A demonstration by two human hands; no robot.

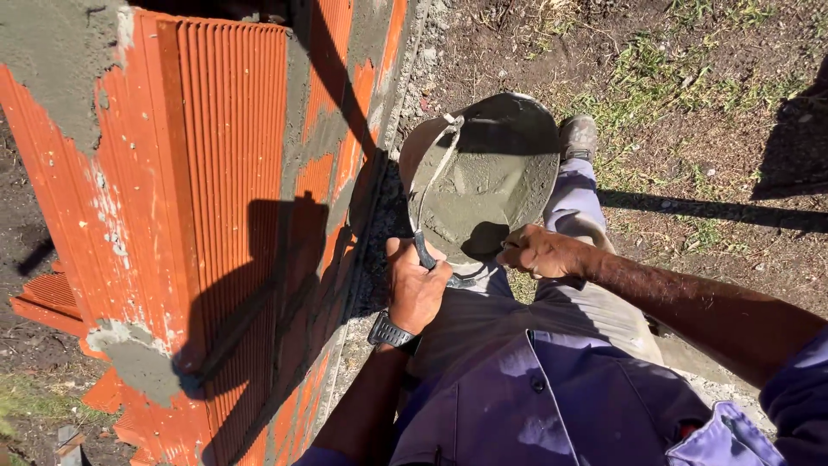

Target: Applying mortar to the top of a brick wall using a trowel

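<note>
Left hand (416, 289): fingers curled tight around the dark grip of the wire bail handle (429, 185), fist closed, knuckles up. Black wristwatch (390, 332) on that wrist, just below the fist.

Right hand (536, 252): fingers clenched together at the near rim of the bucket (427, 138); whether they pinch the rim or a tool cannot be told, the fingertips being hidden. The two fists sit near each other, apart, with the rim's near edge between them.

Bucket: directly beyond both sets of fingers, tilted, mouth toward the camera. Grey wet mortar (496, 185) covers its inside. The bail runs from the left fingers up to the far-left rim.

Beyond the bucket, right of it: a dusty shoe (578, 135) and light trouser leg (573, 203) on bare soil with sparse grass (690, 78).

Left of the left fingers: orange ribbed brick wall (233, 155), mortar patches at top left and lower left, shadow of a person across it.

Below both fists: purple work shirt (552, 388).
</note>
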